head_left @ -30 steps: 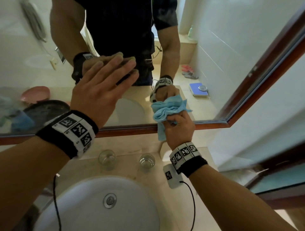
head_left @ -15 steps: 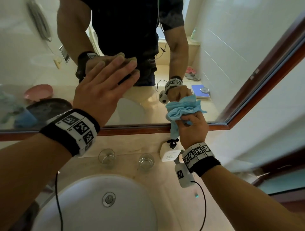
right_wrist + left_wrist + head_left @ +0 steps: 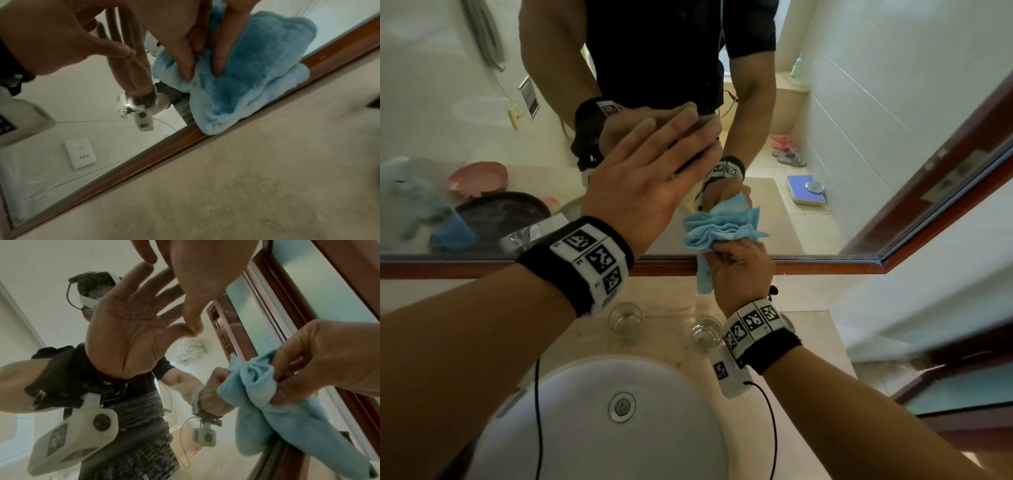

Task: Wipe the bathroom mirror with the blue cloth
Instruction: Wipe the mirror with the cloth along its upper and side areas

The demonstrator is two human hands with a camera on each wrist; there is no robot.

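Note:
The blue cloth [image 3: 722, 229] is bunched against the bottom of the bathroom mirror [image 3: 825, 219], just above its wooden frame. My right hand [image 3: 743, 267] grips it, fingers curled into the folds, and a loose tail hangs down over the frame. In the right wrist view the fingers [image 3: 185, 48] dig into the cloth [image 3: 257, 73]. My left hand [image 3: 650, 174] lies flat on the glass to the cloth's left, fingers straight and spread, holding nothing. The left wrist view shows its fingers [image 3: 195, 280] meeting their reflection, with the right hand [image 3: 318, 361] and cloth [image 3: 267, 394] beside them.
Below the mirror are a stone counter [image 3: 808, 342], two clear glasses [image 3: 625, 322] [image 3: 705, 332] and a white sink basin [image 3: 599, 428]. A black pump top [image 3: 774, 291] peeks from behind my right wrist. A wooden window frame [image 3: 962, 359] borders the right side.
My right hand slid the cloth right along the mirror's lower edge, then back left, closer to my left hand. My left hand stayed flat on the glass.

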